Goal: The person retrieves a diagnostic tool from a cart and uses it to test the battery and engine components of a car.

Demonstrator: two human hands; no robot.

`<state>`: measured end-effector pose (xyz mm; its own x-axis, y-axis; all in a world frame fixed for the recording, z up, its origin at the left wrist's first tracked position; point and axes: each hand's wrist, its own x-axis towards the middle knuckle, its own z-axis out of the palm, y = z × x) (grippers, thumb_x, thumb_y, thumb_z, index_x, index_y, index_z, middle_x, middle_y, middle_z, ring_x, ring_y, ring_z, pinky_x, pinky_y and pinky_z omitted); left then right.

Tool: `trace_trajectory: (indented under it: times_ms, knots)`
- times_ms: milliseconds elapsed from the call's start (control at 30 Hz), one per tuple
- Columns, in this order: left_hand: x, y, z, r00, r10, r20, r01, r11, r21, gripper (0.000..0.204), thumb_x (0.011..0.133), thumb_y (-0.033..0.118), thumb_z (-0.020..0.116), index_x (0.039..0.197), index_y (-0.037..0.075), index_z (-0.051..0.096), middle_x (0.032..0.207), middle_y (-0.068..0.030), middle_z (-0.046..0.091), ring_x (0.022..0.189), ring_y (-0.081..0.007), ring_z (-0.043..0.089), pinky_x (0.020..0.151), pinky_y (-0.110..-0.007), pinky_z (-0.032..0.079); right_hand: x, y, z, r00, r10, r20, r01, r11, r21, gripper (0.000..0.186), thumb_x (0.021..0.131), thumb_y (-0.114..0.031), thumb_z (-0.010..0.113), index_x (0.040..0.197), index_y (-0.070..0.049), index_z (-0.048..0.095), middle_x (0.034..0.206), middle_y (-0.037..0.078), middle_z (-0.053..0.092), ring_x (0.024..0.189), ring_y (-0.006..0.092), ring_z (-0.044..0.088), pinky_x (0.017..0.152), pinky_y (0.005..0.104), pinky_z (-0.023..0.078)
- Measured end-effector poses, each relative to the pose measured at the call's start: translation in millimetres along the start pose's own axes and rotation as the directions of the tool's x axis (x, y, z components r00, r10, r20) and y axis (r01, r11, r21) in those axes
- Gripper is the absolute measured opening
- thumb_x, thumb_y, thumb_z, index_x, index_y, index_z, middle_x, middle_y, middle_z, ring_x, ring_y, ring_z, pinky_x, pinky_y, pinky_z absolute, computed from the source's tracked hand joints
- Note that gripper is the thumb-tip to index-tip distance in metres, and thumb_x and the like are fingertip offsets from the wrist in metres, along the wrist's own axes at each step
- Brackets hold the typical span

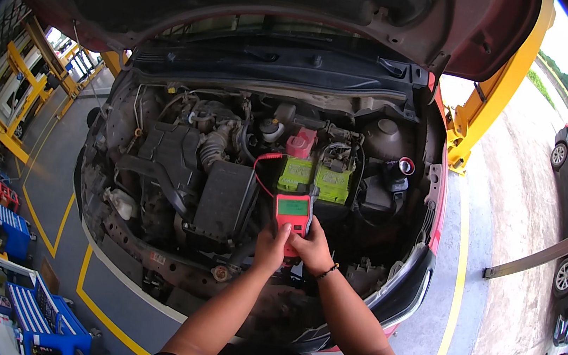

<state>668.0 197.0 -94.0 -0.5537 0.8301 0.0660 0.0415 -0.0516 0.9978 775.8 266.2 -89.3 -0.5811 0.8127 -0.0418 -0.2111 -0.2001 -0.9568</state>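
Note:
Both my hands hold a red handheld battery tester (298, 223) with a lit green screen, low over the front of an open engine bay. My left hand (271, 247) wraps its left side, thumb on the front near the buttons. On the other side, my right hand (313, 248) grips the tester, its thumb also on the front. Just beyond sits a car battery (316, 179) with a yellow-green top. A red lead (262, 163) curves from the tester toward the battery's left side. Near the battery's back left is a red terminal cover (302, 142).
A black air filter box (223, 197) lies left of the battery. The raised hood (249, 3) hangs over the bay. A yellow lift post (501, 83) stands at the right, with a lift arm (537, 252) farther out. Blue tool carts (50, 322) are at the lower left.

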Motion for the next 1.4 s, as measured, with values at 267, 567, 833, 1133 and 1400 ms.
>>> trace_trajectory:
  times_ms: [267,567,833,1133,1400]
  knots:
    - [-1,3,0,1.0,-0.024,-0.003,0.024,0.999,-0.023,0.039,0.098,0.034,0.057,0.113,-0.001,0.063,0.1,-0.0116,0.069,0.092,-0.0184,0.064,0.084,-0.032,0.049,0,1,2,1.0,-0.006,-0.014,0.006,1.0,0.016,0.044,0.086,-0.013,0.074,0.121,0.001,0.051,0.107,0.008,0.065,0.097,0.0116,0.061,0.084,0.0291,0.053]
    - [-1,2,-2,1.0,0.023,0.006,-0.023,1.0,0.007,0.038,0.1,0.034,0.055,0.113,0.0,0.063,0.1,-0.0072,0.068,0.09,-0.0135,0.062,0.082,-0.029,0.049,-2,-3,4,1.0,-0.008,0.006,0.008,1.0,0.023,0.043,0.086,-0.013,0.074,0.121,0.001,0.051,0.108,0.008,0.064,0.098,0.0107,0.06,0.085,0.0289,0.052]
    - [-2,6,0,1.0,0.012,0.012,-0.012,1.0,-0.008,0.039,0.1,0.034,0.055,0.114,-0.001,0.062,0.101,-0.0073,0.068,0.092,-0.0133,0.061,0.083,-0.029,0.048,-2,-2,0,0.999,0.029,0.028,-0.028,0.999,-0.03,0.045,0.089,-0.008,0.069,0.128,-0.002,0.049,0.114,0.005,0.063,0.103,0.0107,0.059,0.089,0.0283,0.05]
    - [-2,5,-1,1.0,-0.002,0.02,0.002,1.0,-0.019,0.038,0.1,0.034,0.055,0.115,0.0,0.062,0.102,-0.007,0.067,0.092,-0.0131,0.061,0.084,-0.029,0.048,-3,-5,2,0.999,0.031,0.034,-0.031,0.999,-0.02,0.043,0.088,-0.007,0.068,0.127,-0.002,0.05,0.112,0.004,0.063,0.101,0.0104,0.059,0.089,0.0283,0.051]
    - [-1,19,-10,0.972,0.115,0.204,-0.111,0.993,-0.028,0.073,0.096,0.036,0.064,0.149,0.001,0.027,0.14,-0.0134,0.046,0.124,-0.0204,0.049,0.103,-0.034,0.041,0,-9,-2,1.0,-0.016,0.023,0.013,0.993,0.12,0.051,0.086,-0.009,0.075,0.127,0.001,0.047,0.113,0.008,0.063,0.103,0.0121,0.059,0.089,0.0297,0.051]
